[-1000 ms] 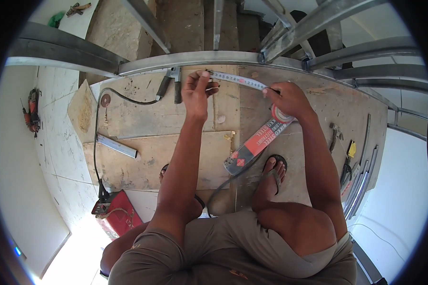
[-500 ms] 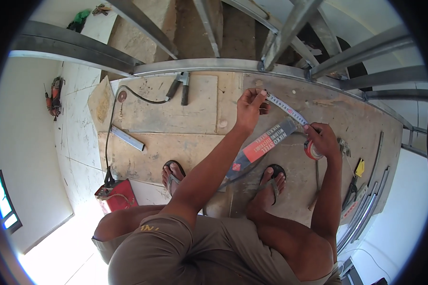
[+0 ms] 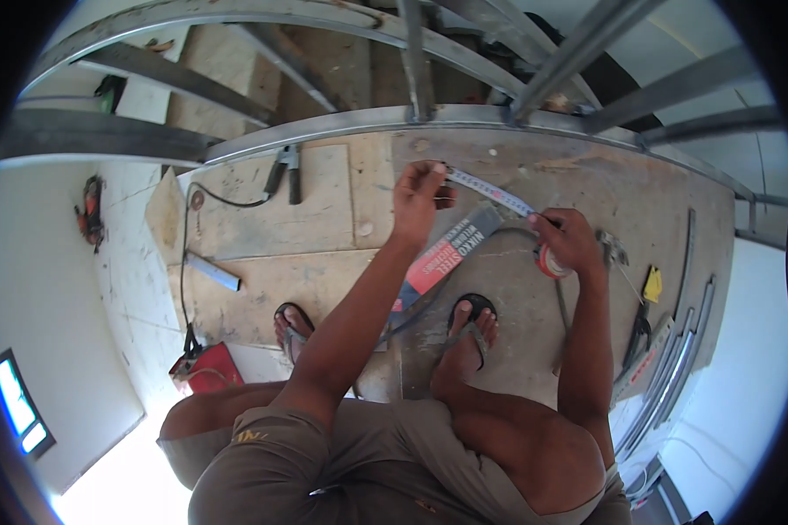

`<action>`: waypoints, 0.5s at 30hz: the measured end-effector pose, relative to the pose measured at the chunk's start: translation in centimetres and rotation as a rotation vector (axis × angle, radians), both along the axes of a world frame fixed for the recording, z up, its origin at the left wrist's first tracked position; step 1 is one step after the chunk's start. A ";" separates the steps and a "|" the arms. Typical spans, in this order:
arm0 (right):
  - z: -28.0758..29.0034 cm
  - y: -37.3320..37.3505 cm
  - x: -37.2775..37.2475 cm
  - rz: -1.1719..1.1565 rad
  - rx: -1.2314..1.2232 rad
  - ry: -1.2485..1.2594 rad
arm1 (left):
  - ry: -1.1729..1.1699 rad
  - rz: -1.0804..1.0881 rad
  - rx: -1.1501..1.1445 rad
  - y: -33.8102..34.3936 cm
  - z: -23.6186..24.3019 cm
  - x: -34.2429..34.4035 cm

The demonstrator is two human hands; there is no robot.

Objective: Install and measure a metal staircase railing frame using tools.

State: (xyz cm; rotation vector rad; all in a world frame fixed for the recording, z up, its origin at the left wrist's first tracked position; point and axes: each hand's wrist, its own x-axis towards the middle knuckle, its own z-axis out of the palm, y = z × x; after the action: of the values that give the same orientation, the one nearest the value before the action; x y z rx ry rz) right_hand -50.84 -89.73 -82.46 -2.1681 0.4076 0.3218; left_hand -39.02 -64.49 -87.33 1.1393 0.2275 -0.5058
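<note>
Between my two hands stretches a short length of white tape blade (image 3: 492, 191), sloping down to the right. My left hand (image 3: 420, 199) is closed, pinching the blade's free end between thumb and fingers. Wrapped in my right hand (image 3: 573, 241) is the red tape measure (image 3: 547, 262), the thumb lying by the spot where the blade comes out. Most of the case is hidden by the fingers. Beneath the blade, on the board floor, lies a long plastic-wrapped packet (image 3: 451, 254) of welding electrodes, grey and red, partly covered by my left forearm.
A metal railing frame (image 3: 341, 125) crosses the far side. An electrode clamp (image 3: 284, 175) with its cable lies at left, near a short metal tube (image 3: 213, 271) and a red machine (image 3: 206, 367). A hammer (image 3: 613, 248), a yellow-ended tool (image 3: 652, 284) and several metal bars (image 3: 674, 367) lie right.
My view has shifted, so the floor, railing and hands all appear farther left. Both hands keep their hold on the tape measure, with about the same length of blade out.
</note>
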 end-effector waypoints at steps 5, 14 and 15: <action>-0.6 0.3 0.4 -0.023 -0.033 0.010 | -0.001 -0.013 0.000 0.0 0.4 -0.2; 0.3 -0.3 3.5 -0.123 -0.258 -0.078 | -0.083 -0.056 0.046 0.2 0.8 0.8; 0.6 -0.2 4.0 -0.122 -0.292 -0.088 | -0.083 -0.059 0.047 0.2 0.9 1.1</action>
State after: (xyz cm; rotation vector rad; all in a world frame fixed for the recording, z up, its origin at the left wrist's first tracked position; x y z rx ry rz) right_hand -46.86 -89.95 -81.83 -2.4176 0.5634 0.1021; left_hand -37.91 -64.32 -86.43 1.2128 0.1349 -0.5069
